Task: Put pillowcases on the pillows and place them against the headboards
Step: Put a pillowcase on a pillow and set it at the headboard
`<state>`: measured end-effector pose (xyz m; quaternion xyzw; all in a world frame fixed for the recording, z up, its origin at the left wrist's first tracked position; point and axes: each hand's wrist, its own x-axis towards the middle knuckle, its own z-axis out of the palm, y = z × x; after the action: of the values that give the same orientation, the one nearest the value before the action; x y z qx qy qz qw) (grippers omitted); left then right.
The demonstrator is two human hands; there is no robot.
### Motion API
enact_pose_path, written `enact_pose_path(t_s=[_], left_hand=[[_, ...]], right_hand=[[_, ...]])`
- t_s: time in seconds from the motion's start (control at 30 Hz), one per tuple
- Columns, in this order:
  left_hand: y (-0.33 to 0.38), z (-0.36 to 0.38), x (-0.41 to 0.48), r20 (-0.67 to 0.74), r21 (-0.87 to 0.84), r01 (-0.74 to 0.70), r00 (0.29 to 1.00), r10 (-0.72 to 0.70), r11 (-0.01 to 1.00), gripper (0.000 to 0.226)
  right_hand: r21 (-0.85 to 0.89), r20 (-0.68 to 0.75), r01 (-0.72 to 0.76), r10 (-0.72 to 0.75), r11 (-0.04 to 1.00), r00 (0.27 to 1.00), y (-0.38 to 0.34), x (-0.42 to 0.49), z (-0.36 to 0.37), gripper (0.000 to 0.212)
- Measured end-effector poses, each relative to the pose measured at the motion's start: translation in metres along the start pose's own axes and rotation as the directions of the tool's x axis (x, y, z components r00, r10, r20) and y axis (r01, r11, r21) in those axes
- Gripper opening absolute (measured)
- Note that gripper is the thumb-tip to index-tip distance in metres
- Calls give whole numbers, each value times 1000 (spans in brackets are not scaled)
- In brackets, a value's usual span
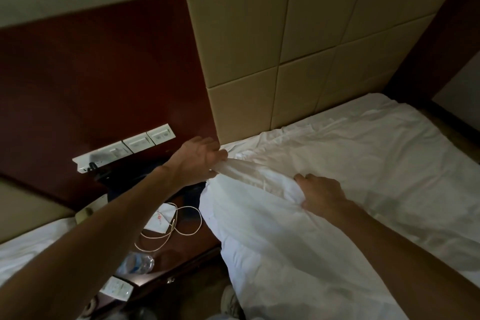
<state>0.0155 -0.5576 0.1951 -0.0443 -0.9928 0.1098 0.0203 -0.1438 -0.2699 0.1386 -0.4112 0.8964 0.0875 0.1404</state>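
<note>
Left of the left hand (198,157) a cable (179,226) and bottle (136,264) lie on the tabletop (187,249); that hand's fingers (217,154) pinch a gathered edge of the white case (259,228), pulled taut near the headboard (259,60); right of them, the right hand (320,193) bunches cloth, fingers (302,176) curled and pressed into it; the pillow seems inside, on the bed (402,153). Judged step: casing or squaring the corner; next, tug it snug and stand it against the headboard.

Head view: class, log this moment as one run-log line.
left hand: pinching pillowcase corner | right hand: gripping fabric | pillow: on bed, near headboard
</note>
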Motion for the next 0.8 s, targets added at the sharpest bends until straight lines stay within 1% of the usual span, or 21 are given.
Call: enact_pose_path(t_s=[0.03,0.07,0.1,0.13,0.17,0.2,0.27,0.33,0.37,0.4,0.43,0.53,0.57,0.63,0.7,0.8], left_hand=[[-1,-2,-2,-12,24,-58,998,59,998,37],[0,-7,-6,2,25,-91,996,91,996,39],[2,-12,-10,45,1,-71,996,71,997,48],[3,-16,-12,92,-48,-1,996,5,999,62],[4,-19,-13,104,-76,72,993,-64,994,72],[6,-22,-12,70,-88,111,992,-105,990,78],[13,-25,0,-23,-86,123,992,-125,989,74],[28,-22,19,-99,-103,40,994,-51,994,56],[39,-21,30,-111,-93,-13,994,2,996,47],[53,-18,43,-89,-77,-57,995,50,995,43],[68,-16,55,-21,-59,-81,997,80,995,44],[109,-5,84,184,-47,-127,974,133,991,59],[120,1,90,233,-57,-118,964,128,991,61],[136,16,97,312,-92,-51,947,78,994,62],[146,27,98,339,-84,-12,940,40,996,63],[158,32,100,322,-112,-23,945,58,993,67]], right_hand=[[0,-4,-15,15,1000,1000,0,0,1,51],[-1,-6,-28,28,1000,1000,0,-1,3,50],[-3,-13,-39,39,999,999,0,-2,5,49],[-2,-19,-49,49,999,999,-1,-3,6,49],[2,-18,-58,58,998,998,-1,-4,7,49],[6,-19,-60,60,998,998,-2,-4,8,50],[12,-16,-64,64,998,998,-4,-6,9,52],[20,-12,-65,65,998,998,-5,-9,9,52],[24,-18,-66,66,998,998,-5,-12,9,51],[35,-25,-70,71,997,997,-5,-15,9,51],[50,-29,-77,78,996,997,-6,-19,8,52],[102,-47,-123,128,987,991,-5,-30,13,59],[129,-43,-155,162,979,986,-1,-36,16,61],[162,-13,-231,237,959,972,14,-48,25,64],[154,6,-308,311,939,950,34,-68,35,67],[106,-3,-410,413,906,911,65,-103,53,70]])
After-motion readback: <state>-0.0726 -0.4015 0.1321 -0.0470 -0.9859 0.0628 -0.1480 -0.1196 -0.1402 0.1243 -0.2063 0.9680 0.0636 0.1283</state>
